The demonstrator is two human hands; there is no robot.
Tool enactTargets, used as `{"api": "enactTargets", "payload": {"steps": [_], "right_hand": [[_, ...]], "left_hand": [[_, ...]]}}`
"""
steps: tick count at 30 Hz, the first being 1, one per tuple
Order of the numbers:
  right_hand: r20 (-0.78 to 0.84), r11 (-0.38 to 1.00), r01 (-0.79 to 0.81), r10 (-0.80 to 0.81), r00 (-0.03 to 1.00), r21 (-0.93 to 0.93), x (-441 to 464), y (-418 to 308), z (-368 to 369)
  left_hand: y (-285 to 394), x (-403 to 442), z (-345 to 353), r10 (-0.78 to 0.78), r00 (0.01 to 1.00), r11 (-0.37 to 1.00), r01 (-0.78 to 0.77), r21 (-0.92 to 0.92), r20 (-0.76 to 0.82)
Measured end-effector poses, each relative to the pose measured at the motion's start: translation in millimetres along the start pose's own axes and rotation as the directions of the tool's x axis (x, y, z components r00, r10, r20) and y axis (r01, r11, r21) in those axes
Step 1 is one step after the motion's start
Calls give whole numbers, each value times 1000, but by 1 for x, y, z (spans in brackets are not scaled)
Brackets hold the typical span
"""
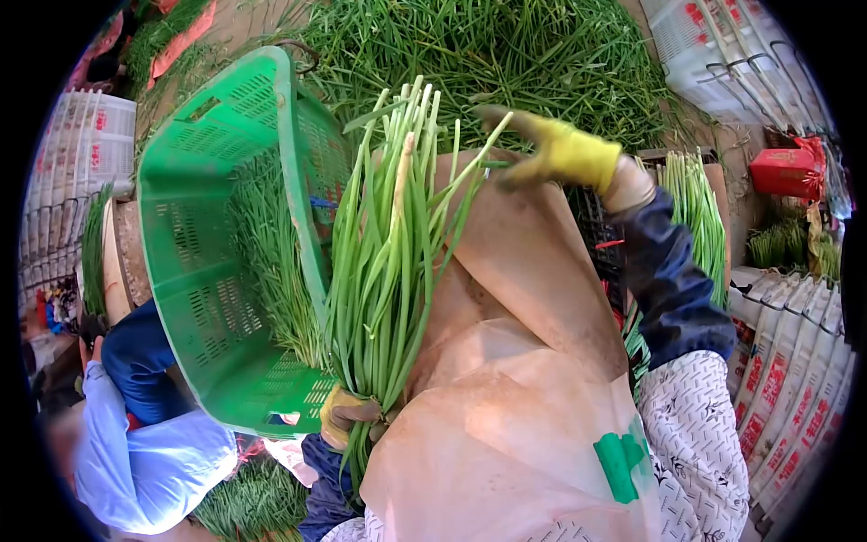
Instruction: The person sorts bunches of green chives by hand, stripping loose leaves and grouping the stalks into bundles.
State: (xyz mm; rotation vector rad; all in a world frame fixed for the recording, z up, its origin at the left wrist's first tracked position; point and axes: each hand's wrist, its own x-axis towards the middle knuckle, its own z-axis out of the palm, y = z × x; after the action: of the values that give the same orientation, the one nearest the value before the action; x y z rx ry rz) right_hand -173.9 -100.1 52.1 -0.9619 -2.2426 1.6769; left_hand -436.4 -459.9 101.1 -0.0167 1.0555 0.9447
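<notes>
My left hand (pixel 348 417), in a yellow and brown work glove, is closed round the leafy lower end of a bunch of garlic chives (pixel 384 262). The bunch stands upright with its pale cut ends at the top, fanning out. Close to the bunch's upper right side, my right hand (pixel 564 155), in a dirty yellow glove, has its thumb and fingers apart. One stalk leans out between them; whether they touch it I cannot tell. A brownish plastic apron (pixel 515 425) covers my lap. Directly left of the bunch, a green plastic basket (pixel 208 135) lies tilted, with more chives (pixel 266 244) inside.
A large heap of chives (pixel 506 63) covers the ground ahead. Stalks (pixel 691 208) stand beside my right arm. White crates (pixel 795 388) are stacked at right, with a red box (pixel 786 172) behind. Another person in a blue sleeve (pixel 153 470) sits at left.
</notes>
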Motion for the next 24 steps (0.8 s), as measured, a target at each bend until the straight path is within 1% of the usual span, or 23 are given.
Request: {"api": "enactTargets", "payload": {"steps": [2, 3, 4, 5, 6, 7, 8, 9, 10, 11, 12, 13, 14, 15, 16, 17, 18, 19, 20, 21, 22, 24], "right_hand": [[-18, 951, 99, -109, 994, -294, 5, -12, 28], [-81, 875, 108, -165, 983, -471, 8, -11, 35], [-121, 767, 110, -239, 964, -633, 11, -9, 40], [-109, 660, 135, -316, 942, -739, 15, -5, 40], [-114, 603, 206, -449, 886, -770, 14, -7, 37], [-163, 727, 126, -314, 935, -675, 14, -12, 33], [-192, 823, 29, -166, 967, -567, 13, -13, 27], [-289, 770, 92, -344, 894, -631, 10, 0, 24], [-453, 818, 78, -391, 801, -569, 15, 18, 17], [-336, 682, 208, -573, 747, -701, 18, 16, -4], [-571, 894, -118, -171, 803, -433, 18, 10, -25], [-618, 911, -258, 408, 672, 321, 18, 4, -54], [-671, 940, -280, 335, 662, 193, 32, 77, -96], [-627, 837, -522, 321, 710, -163, 30, 57, -92], [-575, 580, -642, 331, 748, -502, 30, 27, -78], [-445, 680, -445, 191, 875, -583, 27, 10, -56], [-285, 856, -251, 128, 950, -452, 34, 13, -39], [-150, 971, 12, -49, 987, -238, 36, 8, -16], [-64, 983, 170, -165, 984, 68, 40, 3, 5], [-105, 938, 336, -327, 939, 86, 51, 4, 26], [-41, 964, 260, -257, 965, 64, 53, -9, 33], [-122, 950, 190, -165, 979, 247, 52, -33, 41]], "left_hand": [[-3, 7, -8, 19, 990, 997, -9, -72, 140], [-3, 11, -10, 20, 978, 995, 0, -97, 209], [-3, 15, -10, 22, 961, 993, 12, -122, 277], [-9, 16, 0, 146, 936, 954, -48, -296, 319], [-6, 15, 3, 163, 938, 948, -64, -311, 304], [-4, 14, 5, 180, 940, 942, -80, -326, 289], [-1, 14, 8, 196, 941, 936, -96, -340, 275], [-2, 16, 7, 192, 928, 938, -78, -339, 319], [-2, 16, 8, 191, 920, 937, -68, -342, 342], [-2, 16, 10, 190, 912, 937, -58, -344, 364], [2, 11, 15, 128, 947, 939, -19, -345, 296], [3, 8, 18, 65, 972, 938, 18, -346, 225], [3, 8, 14, 64, 972, 938, 19, -347, 226], [4, 8, 8, 29, 969, 965, 36, -259, 244], [4, 10, 4, -4, 966, 985, 49, -166, 260], [2, 12, 3, -1, 965, 985, 46, -166, 261], [-2, 12, 2, 54, 973, 986, -16, -166, 225], [-1, 11, 4, 87, 976, 984, -53, -170, 200], [-1, 10, 6, 119, 977, 981, -89, -173, 174], [11, 8, 14, 55, 983, 996, -42, -77, 173], [10, 5, 13, 18, 991, 998, -10, -62, 129], [9, 1, 12, -57, 998, 997, 58, -41, 41]]}}
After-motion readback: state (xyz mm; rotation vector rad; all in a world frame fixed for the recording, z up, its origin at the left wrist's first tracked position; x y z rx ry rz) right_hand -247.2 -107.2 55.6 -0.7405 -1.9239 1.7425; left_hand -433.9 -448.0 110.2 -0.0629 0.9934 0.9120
